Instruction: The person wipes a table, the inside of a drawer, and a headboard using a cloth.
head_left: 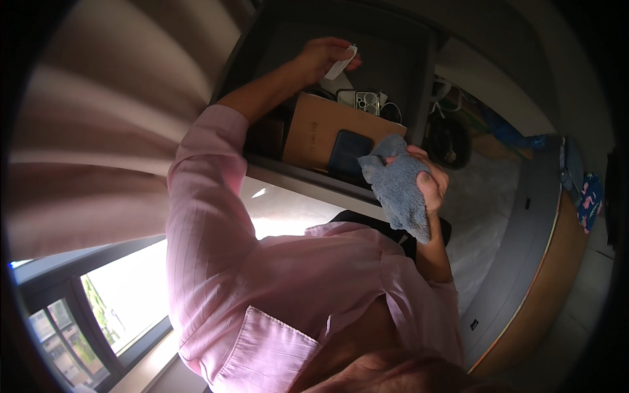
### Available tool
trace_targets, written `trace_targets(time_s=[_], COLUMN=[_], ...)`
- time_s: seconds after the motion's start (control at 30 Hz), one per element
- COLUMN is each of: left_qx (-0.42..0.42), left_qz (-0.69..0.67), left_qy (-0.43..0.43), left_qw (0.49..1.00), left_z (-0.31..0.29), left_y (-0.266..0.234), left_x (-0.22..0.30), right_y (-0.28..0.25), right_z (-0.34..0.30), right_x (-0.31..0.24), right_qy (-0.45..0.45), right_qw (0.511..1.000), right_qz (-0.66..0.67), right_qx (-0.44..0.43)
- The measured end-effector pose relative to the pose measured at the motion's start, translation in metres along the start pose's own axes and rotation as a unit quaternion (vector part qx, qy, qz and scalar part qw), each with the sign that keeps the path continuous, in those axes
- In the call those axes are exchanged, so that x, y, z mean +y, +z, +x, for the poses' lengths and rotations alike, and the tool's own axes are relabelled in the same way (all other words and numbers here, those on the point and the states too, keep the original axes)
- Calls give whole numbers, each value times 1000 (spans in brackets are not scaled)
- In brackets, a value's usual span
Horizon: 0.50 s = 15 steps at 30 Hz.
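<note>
My left hand [322, 57] reaches into an open dark drawer [393, 49]. Its fingers are closed round a small, narrow white object [341, 63] whose exact kind I cannot make out. Beneath that hand, towards the drawer's front, lies a brown cardboard-coloured folder or envelope [308, 128] with a dark blue flat square item [350, 150] on it. Behind the folder is a phone or phone case [365, 99] with round camera openings. My right hand [432, 183] grips a crumpled grey-blue cloth [398, 190] at the drawer's front right corner.
Beige curtains [98, 131] hang at the left, above a bright window [124, 295]. Right of the drawer is a dark round container [449, 141], with white cables [445, 92] near it. A long grey panel with a wooden edge [531, 308] runs down the right side.
</note>
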<state>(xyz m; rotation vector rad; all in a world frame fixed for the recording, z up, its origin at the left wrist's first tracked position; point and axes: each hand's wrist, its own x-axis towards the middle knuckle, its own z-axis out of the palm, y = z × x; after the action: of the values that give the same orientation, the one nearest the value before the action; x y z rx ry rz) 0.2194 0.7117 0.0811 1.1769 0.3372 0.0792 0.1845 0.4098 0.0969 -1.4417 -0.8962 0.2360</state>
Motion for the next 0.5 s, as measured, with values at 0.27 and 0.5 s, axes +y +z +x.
trace_targets(time_s=[0.27,0.5], left_qx=[-47,-224], left_qz=[22,-190], left_qy=[-81,-226], left_qw=[995,929], left_z=[5,7], left_y=[-7,-13], left_x=[-3,-4], right_y=[0,1], right_z=[-3,1], right_x=[2,-1], right_qy=[9,-4], right_qw=[1000,1000], right_qz=[2,5], right_qx=[7,-3])
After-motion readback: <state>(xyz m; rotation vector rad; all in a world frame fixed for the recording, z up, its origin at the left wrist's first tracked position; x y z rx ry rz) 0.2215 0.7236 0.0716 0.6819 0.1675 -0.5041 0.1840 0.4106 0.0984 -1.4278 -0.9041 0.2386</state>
